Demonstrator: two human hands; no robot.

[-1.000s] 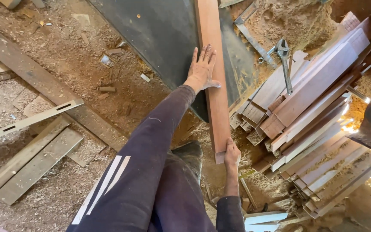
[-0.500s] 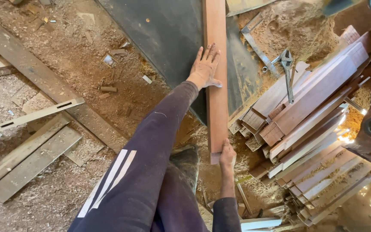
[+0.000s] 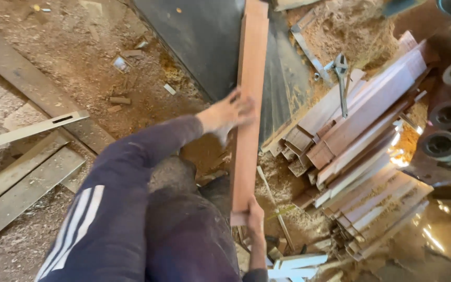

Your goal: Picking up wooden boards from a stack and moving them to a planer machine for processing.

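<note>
**Reddish board steadied by two bare hands over a dark machine bed**

Long reddish-brown wooden board (image 3: 248, 109) runs from the top edge of the view down to the person's lap, lying lengthwise along the dark grey metal machine bed (image 3: 199, 42) and overhanging it at the near end. The left hand (image 3: 229, 112) lies flat on the board's left edge about halfway along, fingers spread and pressed to the wood, not curled round it. The right hand (image 3: 254, 214) is closed on the board's near end, thumb and fingers wrapped round the butt (the underside of that grip is hidden). The left arm wears a dark navy sleeve with white stripes (image 3: 87, 209).

Just right of the board, a stack of similar reddish timber lengths (image 3: 361, 130) slopes up toward the top right, its sawn ends facing the board. A grey metal spanner (image 3: 341, 78) rests on top of that stack, near a mound of pale sawdust (image 3: 351, 26). Dark round rollers (image 3: 447, 112) show at the right edge. On the left, grey weathered planks (image 3: 16, 177) lie on the sawdust-strewn floor (image 3: 79, 78), well apart from the hands. White offcuts (image 3: 293, 263) lie below the right hand.
</note>
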